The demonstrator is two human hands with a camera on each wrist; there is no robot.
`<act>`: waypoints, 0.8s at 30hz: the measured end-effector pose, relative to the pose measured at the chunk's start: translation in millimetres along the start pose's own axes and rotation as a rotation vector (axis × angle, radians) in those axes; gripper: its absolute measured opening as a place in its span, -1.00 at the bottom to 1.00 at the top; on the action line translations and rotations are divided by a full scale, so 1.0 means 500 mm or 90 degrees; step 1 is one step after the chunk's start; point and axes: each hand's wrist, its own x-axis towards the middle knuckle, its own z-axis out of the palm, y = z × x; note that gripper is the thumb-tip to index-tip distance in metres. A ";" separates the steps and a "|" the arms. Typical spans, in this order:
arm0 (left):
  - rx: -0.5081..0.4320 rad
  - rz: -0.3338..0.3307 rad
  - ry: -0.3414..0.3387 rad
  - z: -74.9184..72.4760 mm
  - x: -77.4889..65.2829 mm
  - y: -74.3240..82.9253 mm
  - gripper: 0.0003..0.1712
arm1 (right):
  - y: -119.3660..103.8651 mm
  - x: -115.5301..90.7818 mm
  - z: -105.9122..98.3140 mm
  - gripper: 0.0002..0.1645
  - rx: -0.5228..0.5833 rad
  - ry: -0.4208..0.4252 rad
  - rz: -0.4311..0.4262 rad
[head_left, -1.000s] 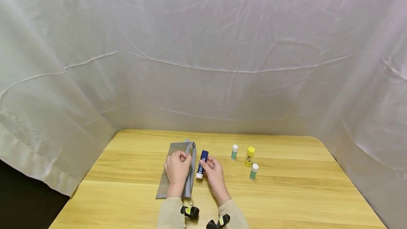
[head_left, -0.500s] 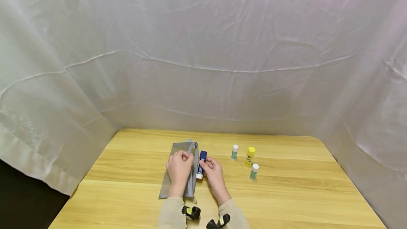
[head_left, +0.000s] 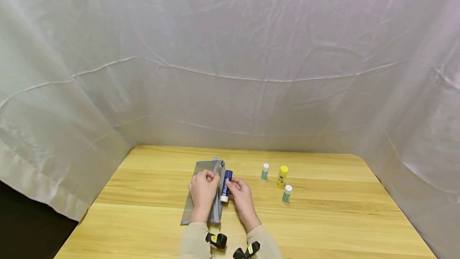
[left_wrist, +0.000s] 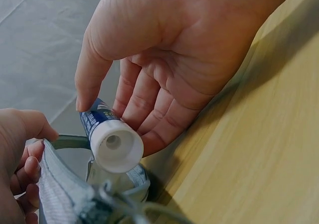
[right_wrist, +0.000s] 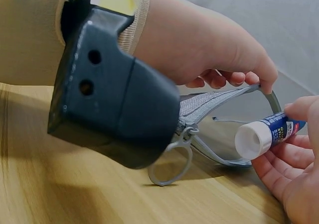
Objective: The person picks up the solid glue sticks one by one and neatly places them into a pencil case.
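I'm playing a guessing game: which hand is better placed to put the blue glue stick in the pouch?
Probably the right hand: it holds the glue stick by the open pouch, while the left hand pinches the pouch's edge.

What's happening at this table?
A person is working with both bare hands. The left hand pinches the edge of a grey pouch, whose zip is open. The right hand holds a blue glue stick right at the pouch's open mouth, its white end pointing back toward the person. Three more sticks stand on the table, off to the right: a yellow one and two small green ones with white caps. Neither hand is touching those.
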 end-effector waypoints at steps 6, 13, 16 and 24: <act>0.000 0.000 0.002 -0.001 0.000 0.002 -0.79 | -0.003 -0.005 0.001 -0.49 -0.011 0.005 -0.003; 0.002 0.002 -0.005 -0.002 0.001 0.006 -0.76 | -0.003 -0.004 0.003 -0.48 -0.006 0.019 -0.010; 0.002 0.001 -0.007 -0.001 0.000 0.006 -0.77 | -0.002 -0.003 0.002 -0.48 0.001 0.016 -0.010; -0.008 0.001 -0.012 -0.002 -0.001 0.008 -0.77 | -0.009 -0.008 0.001 -0.51 0.038 -0.006 -0.002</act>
